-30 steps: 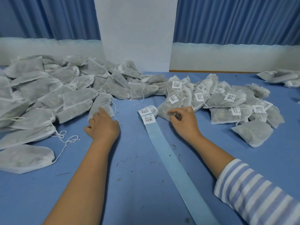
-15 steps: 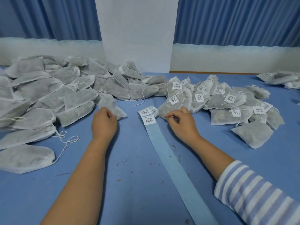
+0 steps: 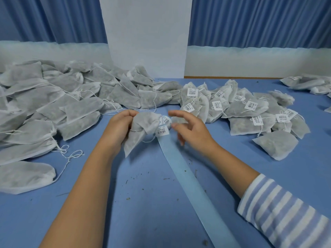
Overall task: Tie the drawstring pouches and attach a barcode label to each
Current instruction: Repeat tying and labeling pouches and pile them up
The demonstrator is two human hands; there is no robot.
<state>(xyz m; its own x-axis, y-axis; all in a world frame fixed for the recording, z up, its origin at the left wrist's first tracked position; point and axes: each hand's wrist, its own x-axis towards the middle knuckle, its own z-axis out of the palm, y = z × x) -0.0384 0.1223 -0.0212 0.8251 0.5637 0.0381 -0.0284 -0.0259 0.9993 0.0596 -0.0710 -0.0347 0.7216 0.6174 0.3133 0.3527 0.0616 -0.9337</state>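
From my head camera, my left hand point(image 3: 119, 126) has its fingers curled round the gathered top of one grey drawstring pouch point(image 3: 141, 127). The pouch hangs down and to the inside of that hand, between my two hands. I cannot tell whether its lower corner touches the blue table point(image 3: 139, 208).

My right hand point(image 3: 191, 129) is just beside the pouch, apart from it. Its fingers are spread and loosely curved, the forefinger points toward my left hand, and it holds nothing. It is a little blurred.

Between my hands, right against the pouch, lies the curled end of the label strip point(image 3: 188, 179), with a barcode label point(image 3: 162, 131) on it. The pale blue backing runs from there back toward me, under my right wrist and past my striped sleeve point(image 3: 286, 215).

Out beyond and to the outside of my left hand is a big heap of unlabelled pouches point(image 3: 53, 104), some with loose white strings trailing on the table. Beyond and to the outside of my right hand lies the pile of labelled pouches point(image 3: 241, 108), each with a white barcode tag.
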